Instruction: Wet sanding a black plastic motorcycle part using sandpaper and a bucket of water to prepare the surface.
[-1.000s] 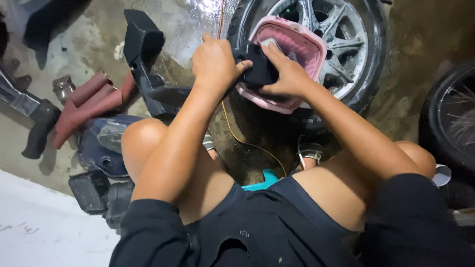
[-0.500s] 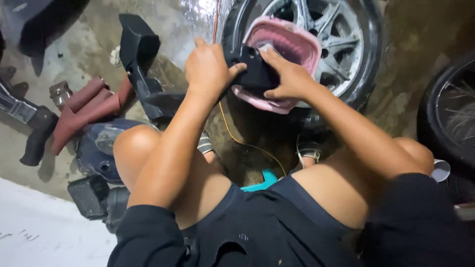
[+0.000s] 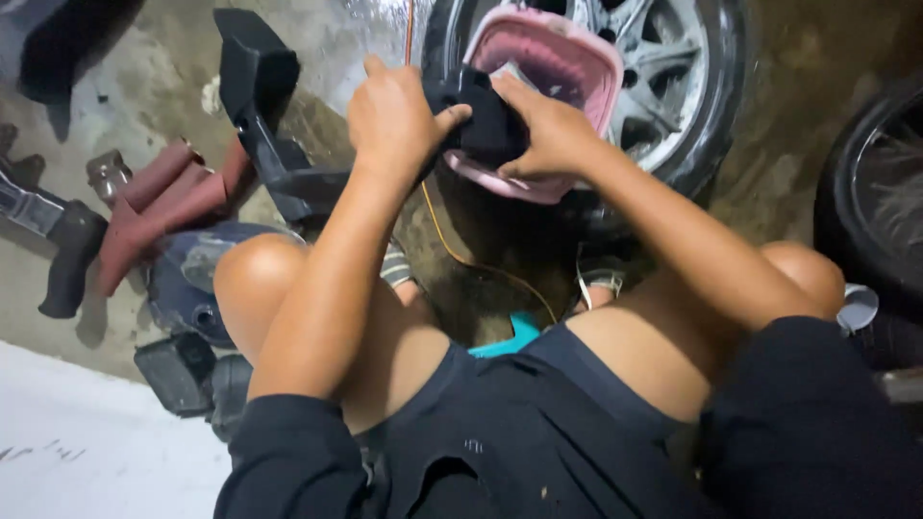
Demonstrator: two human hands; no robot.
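Observation:
Both my hands grip one small black part (image 3: 484, 117) over the near rim of a pink plastic basin (image 3: 586, 60). My left hand (image 3: 392, 120) closes on its left side with the thumb pressed across it. My right hand (image 3: 543, 130) wraps its right side, fingers curled over the top. Most of the part is hidden under my fingers. The basin stands in front of a car wheel (image 3: 673, 86) with a silver spoked rim. I am squatting, knees apart, in dark shorts.
A thin orange wire (image 3: 452, 245) runs down from the top between my legs. To the left lie a black bracket-shaped plastic part (image 3: 260, 106), maroon pieces (image 3: 159, 207), a dark blue housing (image 3: 187, 279) and black boxes (image 3: 178, 370). Another tyre (image 3: 880, 192) stands at right. The concrete floor is wet.
My hands and the black part stay together at the basin's rim. The view has shifted slightly, with the scene sliding a little to the left and up.

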